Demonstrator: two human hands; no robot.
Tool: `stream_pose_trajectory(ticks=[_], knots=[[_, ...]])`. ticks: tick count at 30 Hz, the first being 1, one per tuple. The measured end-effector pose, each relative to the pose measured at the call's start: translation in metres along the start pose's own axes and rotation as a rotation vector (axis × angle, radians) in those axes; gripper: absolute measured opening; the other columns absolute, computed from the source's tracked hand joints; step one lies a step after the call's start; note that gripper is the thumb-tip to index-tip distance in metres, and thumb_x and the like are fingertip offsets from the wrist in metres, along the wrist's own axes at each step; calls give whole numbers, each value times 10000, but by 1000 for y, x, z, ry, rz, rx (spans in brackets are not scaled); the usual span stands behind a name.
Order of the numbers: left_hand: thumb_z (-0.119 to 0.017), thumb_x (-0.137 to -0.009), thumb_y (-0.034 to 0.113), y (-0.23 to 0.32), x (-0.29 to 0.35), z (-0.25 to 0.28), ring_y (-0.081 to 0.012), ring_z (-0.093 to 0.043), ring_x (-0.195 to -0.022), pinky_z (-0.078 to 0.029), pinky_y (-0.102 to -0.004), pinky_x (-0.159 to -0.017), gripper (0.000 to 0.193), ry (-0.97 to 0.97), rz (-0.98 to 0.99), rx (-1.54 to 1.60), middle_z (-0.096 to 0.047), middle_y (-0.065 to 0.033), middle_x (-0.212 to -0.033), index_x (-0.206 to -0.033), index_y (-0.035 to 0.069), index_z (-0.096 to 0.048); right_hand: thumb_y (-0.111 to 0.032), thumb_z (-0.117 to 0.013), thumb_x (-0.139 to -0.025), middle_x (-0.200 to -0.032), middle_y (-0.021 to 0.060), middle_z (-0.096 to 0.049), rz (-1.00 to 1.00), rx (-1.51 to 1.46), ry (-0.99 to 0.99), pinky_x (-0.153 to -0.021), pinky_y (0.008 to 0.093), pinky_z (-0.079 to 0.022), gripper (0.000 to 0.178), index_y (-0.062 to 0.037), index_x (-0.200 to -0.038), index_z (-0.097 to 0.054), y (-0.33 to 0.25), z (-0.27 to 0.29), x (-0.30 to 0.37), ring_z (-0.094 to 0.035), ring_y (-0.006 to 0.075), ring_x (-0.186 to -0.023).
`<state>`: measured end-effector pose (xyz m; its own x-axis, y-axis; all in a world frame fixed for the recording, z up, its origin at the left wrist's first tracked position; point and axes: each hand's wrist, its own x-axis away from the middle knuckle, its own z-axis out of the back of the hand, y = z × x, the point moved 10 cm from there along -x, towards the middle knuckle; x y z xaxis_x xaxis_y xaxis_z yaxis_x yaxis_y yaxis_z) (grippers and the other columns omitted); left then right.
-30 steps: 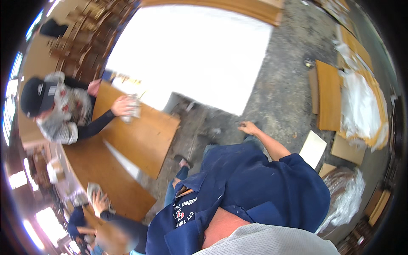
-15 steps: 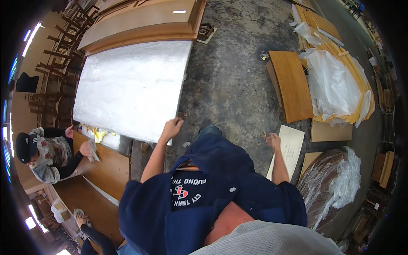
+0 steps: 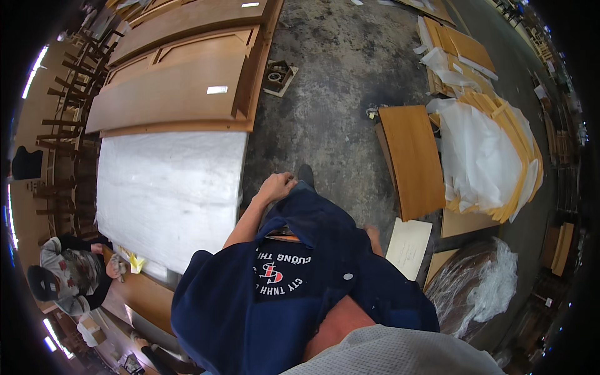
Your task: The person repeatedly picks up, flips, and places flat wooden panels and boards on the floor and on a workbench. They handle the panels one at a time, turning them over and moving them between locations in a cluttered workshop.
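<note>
My left hand (image 3: pixel 277 186) is in front of my body with its fingers curled in; nothing shows in it. It is nearest to the right side of a large white-wrapped panel (image 3: pixel 169 187), apart from it. At my right side, my right hand (image 3: pixel 372 237) shows only in part beside the dark blue jacket (image 3: pixel 312 269), and its fingers are hidden. Close to that hand, a pale sheet with handwriting (image 3: pixel 409 247) lies on the floor. One dark shoe (image 3: pixel 305 174) is stretched out ahead on the grey floor.
Brown wooden furniture pieces (image 3: pixel 169 81) stand beyond the white panel. A small wooden box (image 3: pixel 279 76) sits on the floor beside them. To the right are a leaning wooden board (image 3: pixel 412 162), foam-covered frames (image 3: pixel 481 150) and a film-wrapped bundle (image 3: pixel 475 287). At left, a co-worker (image 3: pixel 75 269) wipes a board.
I have moved forward, away from the wooden furniture at the far left. My left hand has swung inward before my body. My right hand has drawn back, largely behind the jacket.
</note>
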<state>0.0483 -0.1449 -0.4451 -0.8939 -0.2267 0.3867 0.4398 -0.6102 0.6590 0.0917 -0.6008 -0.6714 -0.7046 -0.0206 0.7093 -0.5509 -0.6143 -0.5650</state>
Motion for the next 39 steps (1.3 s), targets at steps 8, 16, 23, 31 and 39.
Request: stream_pose_trajectory(ticks=[8, 16, 23, 31, 39], knots=[[-602, -846, 243, 62, -146, 97, -379, -624, -902, -488, -444, -771, 333, 99, -114, -164, -654, -223, -942, -1062, -10, -618, -243, -521, -933, -905, 92, -637, 133, -401, 3, -641, 306, -512, 324, -18, -1156, -590, -251, 38, -118, -632, 175, -767], [-604, -862, 200, 181, -286, 127, -316, -654, -856, -498, -381, -755, 328, -3, -183, -109, -666, -191, -949, -1114, -10, -611, -183, -534, -874, -773, 111, -655, -78, -288, 55, -582, 344, -514, 216, -12, -943, -647, -244, 58, -239, -632, 210, -631], [-581, -861, 223, 168, -436, 168, -374, -637, -841, -496, -406, -732, 296, 215, -41, -60, -654, -213, -904, -1039, -7, -635, -244, -513, -864, -686, 83, -585, -274, -334, -81, -568, 339, -502, 231, -35, -821, -600, -262, 121, -347, -561, 194, -580], [-560, -880, 238, 10, -430, 61, -138, -606, -594, -425, -283, -451, 267, 66, 591, 144, -643, -73, -682, -951, 12, -683, -279, -563, -903, -901, 77, -644, -55, -428, 82, -681, 307, -520, 308, -44, -1099, -595, -410, 257, -456, -622, 172, -772], [-555, -894, 258, -52, -391, 110, -144, -625, -680, -471, -287, -526, 285, 290, 1043, 537, -654, -48, -806, -1067, 46, -635, -240, -568, -904, -922, 98, -653, -191, -352, 68, -699, 338, -540, 338, -43, -1178, -574, -427, 241, -491, -647, 204, -823]])
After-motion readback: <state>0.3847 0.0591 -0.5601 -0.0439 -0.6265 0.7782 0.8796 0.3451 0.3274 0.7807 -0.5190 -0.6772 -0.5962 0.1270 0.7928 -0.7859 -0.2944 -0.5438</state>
